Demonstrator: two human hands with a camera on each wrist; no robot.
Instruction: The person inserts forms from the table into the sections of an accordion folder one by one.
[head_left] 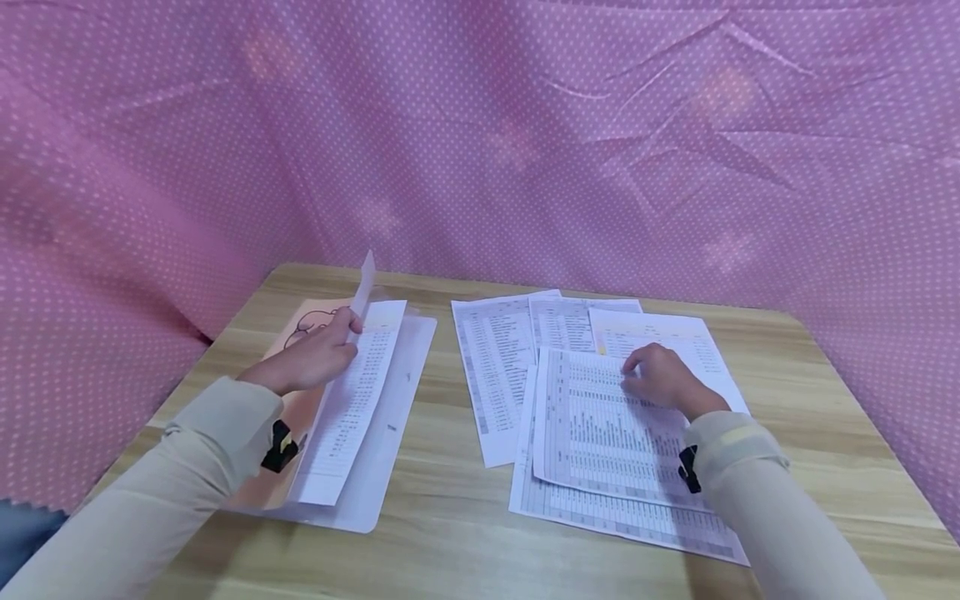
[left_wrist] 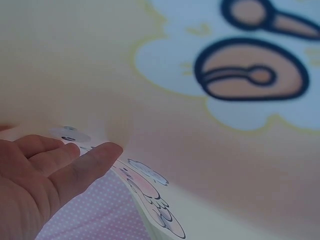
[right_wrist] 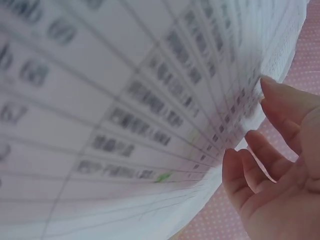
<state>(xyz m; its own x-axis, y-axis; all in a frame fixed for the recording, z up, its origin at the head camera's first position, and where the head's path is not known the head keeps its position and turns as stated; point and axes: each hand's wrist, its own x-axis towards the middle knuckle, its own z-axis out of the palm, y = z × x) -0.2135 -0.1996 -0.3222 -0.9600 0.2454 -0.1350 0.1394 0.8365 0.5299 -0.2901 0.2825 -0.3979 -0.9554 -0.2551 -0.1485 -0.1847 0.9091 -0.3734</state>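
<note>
My left hand grips the raised cover of a folder at the left of the table. That cover is peach with cartoon drawings; in the left wrist view my straight finger presses on it. Inside lies a printed sheet over a pale, see-through sleeve. My right hand rests on the top printed table sheet of an overlapping group, its fingers loosely bent. Seen from the right wrist, my fingertips are right at the surface of the sheet, with nothing pinched between them.
Under and behind the top sheet lie several more printed sheets, spread out and overlapping. A wooden table carries everything. Pink dotted cloth hangs behind and along both sides.
</note>
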